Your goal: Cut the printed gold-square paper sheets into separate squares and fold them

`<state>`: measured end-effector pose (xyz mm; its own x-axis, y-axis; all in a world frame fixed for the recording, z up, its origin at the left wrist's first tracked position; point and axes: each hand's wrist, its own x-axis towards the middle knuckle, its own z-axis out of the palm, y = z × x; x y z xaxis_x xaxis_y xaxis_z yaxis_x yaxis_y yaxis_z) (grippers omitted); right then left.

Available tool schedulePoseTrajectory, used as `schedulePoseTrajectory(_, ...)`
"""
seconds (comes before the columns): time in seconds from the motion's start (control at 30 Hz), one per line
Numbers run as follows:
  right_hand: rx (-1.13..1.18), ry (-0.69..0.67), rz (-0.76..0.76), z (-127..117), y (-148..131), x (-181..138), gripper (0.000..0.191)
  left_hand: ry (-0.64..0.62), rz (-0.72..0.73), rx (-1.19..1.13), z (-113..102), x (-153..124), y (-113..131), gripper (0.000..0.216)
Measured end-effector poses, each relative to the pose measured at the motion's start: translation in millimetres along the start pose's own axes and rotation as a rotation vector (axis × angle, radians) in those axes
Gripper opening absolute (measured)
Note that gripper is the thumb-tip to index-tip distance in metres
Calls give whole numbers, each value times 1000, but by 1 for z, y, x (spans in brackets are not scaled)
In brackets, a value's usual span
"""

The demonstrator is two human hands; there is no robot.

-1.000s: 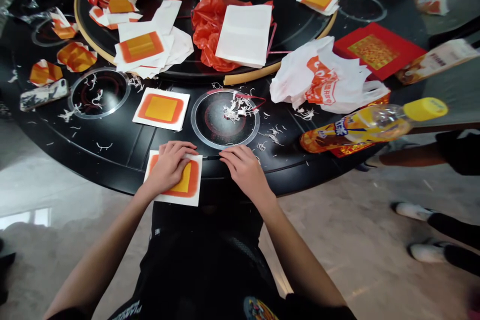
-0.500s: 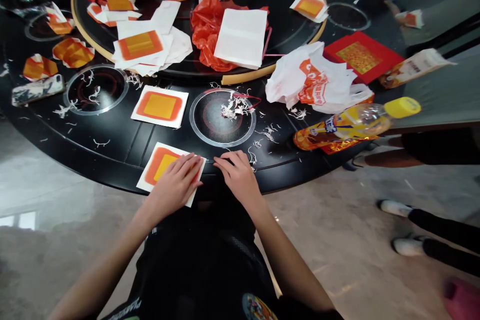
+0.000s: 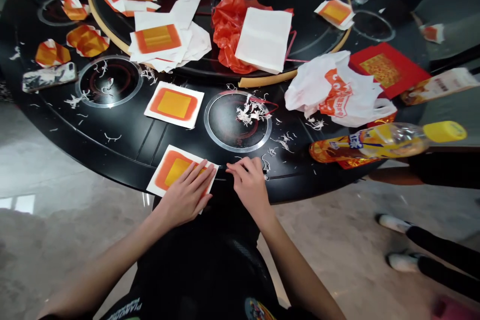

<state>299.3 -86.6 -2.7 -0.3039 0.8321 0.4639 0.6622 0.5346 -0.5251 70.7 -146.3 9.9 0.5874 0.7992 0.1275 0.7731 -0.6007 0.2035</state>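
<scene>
My left hand (image 3: pixel 186 193) lies flat on a white paper square (image 3: pixel 172 172) printed with an orange border and a yellow centre, covering its lower right part. The square sits tilted at the table's near edge. My right hand (image 3: pixel 249 185) rests just to its right, fingers curled and thumb close to them. A thin dark line runs under those fingers, and I cannot tell whether it is a stick or a groove in the table. Another printed square (image 3: pixel 174 106) lies farther away, beyond my hands' reach of touch.
A round black table (image 3: pixel 123 145) carries a ringed glass inset (image 3: pixel 237 122) with white paper shreds, a wood-rimmed turntable (image 3: pixel 262 80), a white plastic bag (image 3: pixel 337 95), a yellow-capped bottle (image 3: pixel 369 142) and a phone (image 3: pixel 48 77). A co-worker's white shoes (image 3: pixel 393 222) stand on the floor, right.
The paper square has turned at an angle under my left hand, which has moved farther onto it. My right hand has drawn closer to the paper, and the whole view has shifted slightly.
</scene>
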Motion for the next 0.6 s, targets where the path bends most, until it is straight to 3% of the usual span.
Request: schedulePoseTrajectory(0.6,49,-120,9,25,-7,32,23,-13,-22,-41,0,0,2,74)
